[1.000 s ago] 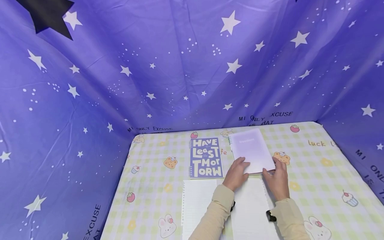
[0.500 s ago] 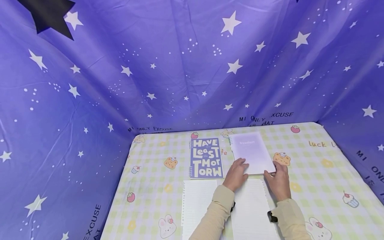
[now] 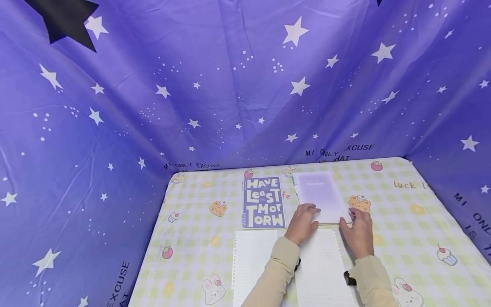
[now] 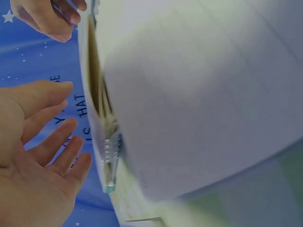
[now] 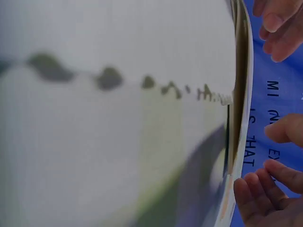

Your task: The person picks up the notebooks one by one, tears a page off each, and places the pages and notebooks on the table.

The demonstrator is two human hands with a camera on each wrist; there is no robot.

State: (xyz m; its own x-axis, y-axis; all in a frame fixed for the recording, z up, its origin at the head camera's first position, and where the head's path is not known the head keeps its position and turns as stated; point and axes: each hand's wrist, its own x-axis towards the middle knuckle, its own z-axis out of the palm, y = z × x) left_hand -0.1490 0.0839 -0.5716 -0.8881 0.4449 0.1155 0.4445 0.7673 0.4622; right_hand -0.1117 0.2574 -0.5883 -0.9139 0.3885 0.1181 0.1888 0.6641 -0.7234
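Note:
A pale purple spiral notebook (image 3: 316, 187) with white lettering lies at the back right of the table, its coil along the left side. My left hand (image 3: 302, 224) rests on its near left corner, fingers reaching over the cover. At the near right corner is my right hand (image 3: 358, 232), thumb by the near edge and fingers along the right side. The left wrist view shows the left hand (image 4: 40, 156) with fingers loosely spread. In the right wrist view the right hand (image 5: 272, 189) has thumb and fingers apart.
Left of the purple notebook lies a blue notebook (image 3: 263, 202) with large white letters. In front are two lined loose-leaf sheets, the left one (image 3: 251, 256) and the right one (image 3: 318, 264), partly under the forearms. A starry purple curtain (image 3: 230, 106) hangs behind the checked tablecloth (image 3: 192, 251).
The purple notebook's far edge has come down and nearer, so it now lies flatter. My right hand has shifted slightly right and its fingers have loosened at the corner. The left hand has barely moved.

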